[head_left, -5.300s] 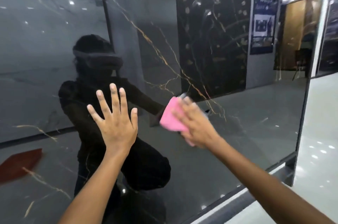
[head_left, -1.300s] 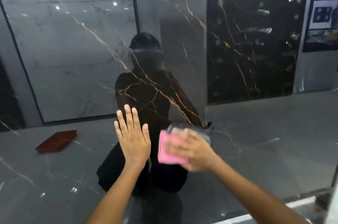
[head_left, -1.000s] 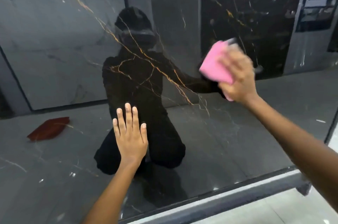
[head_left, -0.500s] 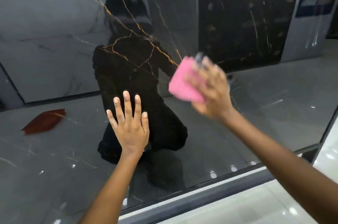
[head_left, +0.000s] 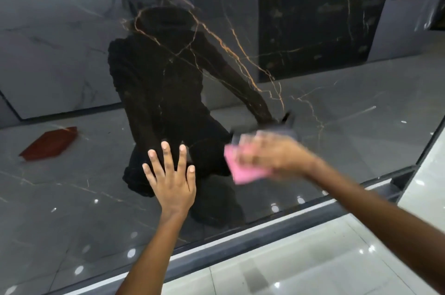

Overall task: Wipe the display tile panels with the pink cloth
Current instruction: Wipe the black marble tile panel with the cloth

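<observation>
**Visitor:** What am I looking at, starting from the left?

**Me:** Far left, reflected in the glossy black marble-look display tile panel [head_left: 349,111] with thin gold veins, a flat reddish-brown piece [head_left: 49,144] lies on the floor. Next is my left hand [head_left: 169,180], fingers straight and spread, palm flat against the panel's lower middle. It holds nothing; I judge it is only bracing me.

**Visitor:** And the cloth?

**Me:** Just to the right of that hand, near but apart. My right hand [head_left: 272,153] presses the folded pink rectangular cloth [head_left: 245,170] onto the panel, low down, a little above the grey metal bottom frame [head_left: 277,229]. The hand is blurred, so I cannot tell whether the fingers lie flat over the cloth or curl round its edge.

**Visitor:** How far along are you?

**Me:** Mid-wipe, I judge. The panel shines all over, and no line between wiped and unwiped shows, so I cannot say how much is done. Its top is out of view.

**Visitor:** Which way does the cloth point?

**Me:** It lies flat on the panel. Its long axis seems to slant from upper left to lower right, the free corner towards the frame, though blur makes that uncertain.
</observation>
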The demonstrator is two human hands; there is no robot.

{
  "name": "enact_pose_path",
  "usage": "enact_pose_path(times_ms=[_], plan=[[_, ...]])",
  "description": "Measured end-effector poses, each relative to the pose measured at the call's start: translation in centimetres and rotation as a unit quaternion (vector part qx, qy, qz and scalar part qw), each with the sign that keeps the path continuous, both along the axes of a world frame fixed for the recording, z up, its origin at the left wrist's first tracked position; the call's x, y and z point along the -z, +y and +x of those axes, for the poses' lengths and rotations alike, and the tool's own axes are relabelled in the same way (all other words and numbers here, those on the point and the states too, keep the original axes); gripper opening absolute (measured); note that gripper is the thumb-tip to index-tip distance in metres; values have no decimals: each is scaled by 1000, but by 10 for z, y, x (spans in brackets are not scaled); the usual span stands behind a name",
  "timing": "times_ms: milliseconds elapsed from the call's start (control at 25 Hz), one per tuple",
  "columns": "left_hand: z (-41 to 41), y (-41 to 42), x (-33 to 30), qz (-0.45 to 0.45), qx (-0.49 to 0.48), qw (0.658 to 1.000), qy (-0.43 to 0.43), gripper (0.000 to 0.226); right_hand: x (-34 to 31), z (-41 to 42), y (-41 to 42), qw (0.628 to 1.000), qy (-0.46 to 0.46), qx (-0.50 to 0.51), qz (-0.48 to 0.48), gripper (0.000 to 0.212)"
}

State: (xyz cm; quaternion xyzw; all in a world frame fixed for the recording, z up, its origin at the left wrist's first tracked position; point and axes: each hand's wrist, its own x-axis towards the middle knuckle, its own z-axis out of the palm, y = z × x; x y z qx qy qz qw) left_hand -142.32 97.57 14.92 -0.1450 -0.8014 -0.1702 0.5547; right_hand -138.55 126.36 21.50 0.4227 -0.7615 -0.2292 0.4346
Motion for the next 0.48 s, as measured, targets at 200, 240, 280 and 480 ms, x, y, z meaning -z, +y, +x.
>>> enact_pose_path(times_ms=[200,240,280,480], plan=[[-4,3,8,-10,-1,999,40,54,-50,-22,-23,875,154,31,-458,63],[-3,4,8,-11,0,999,42,53,-7,-19,-42,913,141,43,-379,66],[-3,4,7,-10,4,999,40,52,42,-14,-60,957,99,53,-266,70],[-4,1,8,-15,6,999,41,52,183,16,-74,973,-121,45,192,87]])
